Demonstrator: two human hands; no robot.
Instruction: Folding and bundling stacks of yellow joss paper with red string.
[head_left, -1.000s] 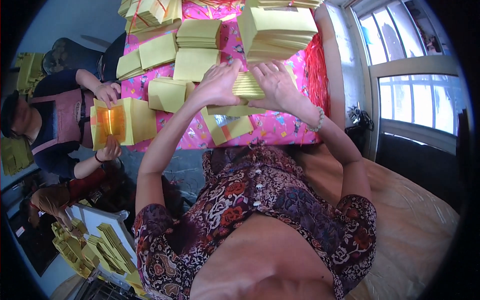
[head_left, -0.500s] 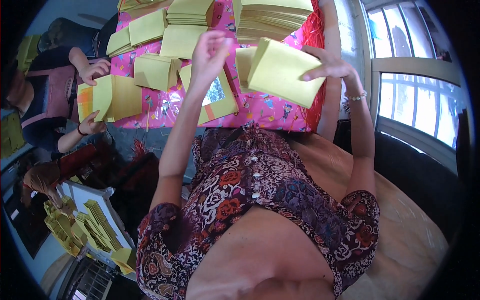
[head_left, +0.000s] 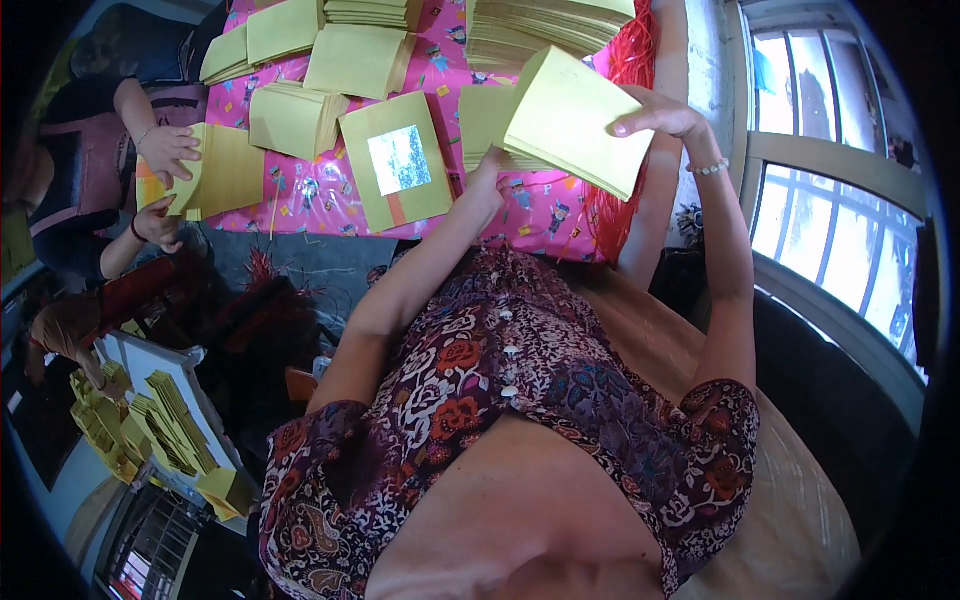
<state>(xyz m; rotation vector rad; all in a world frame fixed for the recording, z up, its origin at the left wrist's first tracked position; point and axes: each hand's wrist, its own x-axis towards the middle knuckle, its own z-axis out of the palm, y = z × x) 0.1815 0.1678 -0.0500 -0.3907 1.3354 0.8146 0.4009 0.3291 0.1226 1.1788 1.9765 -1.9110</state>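
Note:
My right hand (head_left: 662, 114) grips a thick stack of yellow paper (head_left: 580, 120) by its right edge, thumb on top, tilted above the table. My left hand (head_left: 486, 178) is closed at the stack's lower left corner; its fingertips are partly hidden there. Under and left of the held stack lies another yellow paper pile (head_left: 484, 115). Nearest my left forearm, a yellow sheet with a silver square and an orange strip (head_left: 428, 165) lies flat on the pink patterned table cover (head_left: 320, 200).
A tall yellow paper pile (head_left: 540, 30) stands at the back, with smaller stacks (head_left: 290, 118) to the left. Red plastic strands (head_left: 630, 70) hang along the table's right edge. At left, a co-worker's hands (head_left: 168, 152) handle yellow paper. Another table (head_left: 200, 390) holds more stacks.
My left hand has come down and right, from above the silver-square sheet to the held stack's lower corner. The stack has shifted slightly up. The co-worker's upper hand has moved onto their paper.

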